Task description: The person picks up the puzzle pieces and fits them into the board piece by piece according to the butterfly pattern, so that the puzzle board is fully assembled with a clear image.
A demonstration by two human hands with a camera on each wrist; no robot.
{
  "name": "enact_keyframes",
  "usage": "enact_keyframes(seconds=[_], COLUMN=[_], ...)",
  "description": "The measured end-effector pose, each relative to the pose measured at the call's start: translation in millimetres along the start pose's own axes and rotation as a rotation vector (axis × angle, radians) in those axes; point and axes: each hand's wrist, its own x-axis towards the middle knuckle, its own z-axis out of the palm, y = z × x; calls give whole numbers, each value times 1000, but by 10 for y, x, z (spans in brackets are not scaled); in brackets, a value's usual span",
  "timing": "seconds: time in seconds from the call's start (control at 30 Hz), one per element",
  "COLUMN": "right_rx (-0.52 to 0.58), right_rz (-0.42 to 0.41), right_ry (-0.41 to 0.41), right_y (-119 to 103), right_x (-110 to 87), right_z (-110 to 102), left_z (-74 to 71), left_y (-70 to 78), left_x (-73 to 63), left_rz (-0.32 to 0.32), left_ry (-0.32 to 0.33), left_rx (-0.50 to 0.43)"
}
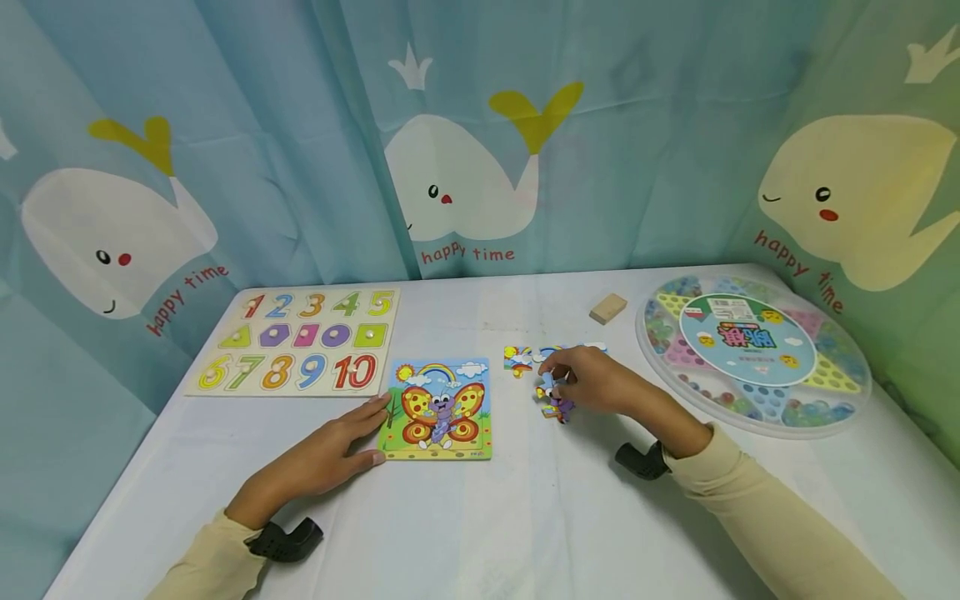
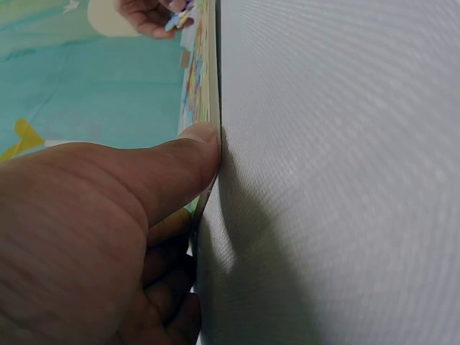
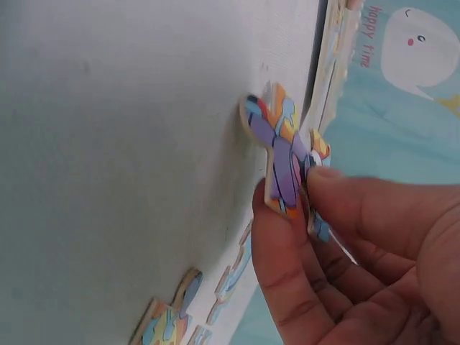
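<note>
Marbles, seemingly, fill the round tray (image 1: 847,400); right hand (image 1: 592,383) pinches a puzzle piece (image 3: 280,165), left hand (image 1: 330,454) flat.

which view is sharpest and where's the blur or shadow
Head view is sharpest, evenly lit, curved at the edges; left wrist view has the left hand blurred up close, its shadow on the tablecloth; right wrist view shows the puzzle piece fairly sharp.

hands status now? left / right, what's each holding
Left hand: open, fingers straight, resting against the left edge of the butterfly puzzle board, thumb on its edge.
Right hand: pinching a purple puzzle piece between thumb and fingers.
</note>
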Motion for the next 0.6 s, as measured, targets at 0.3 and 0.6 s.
enact_keyframes(seconds=[0.3,0.6], right_rx=[47,73], right_rz=[-7,-31], right_ry=[57,92], right_y=[-43,-136], right_x=[45,107], right_z=[35,78], left_z=[13,4], left_y=[-16,-6], left_x=[-2,2], left_rz=[-8,-9], left_ry=[-4,-3], left_rx=[0,4])
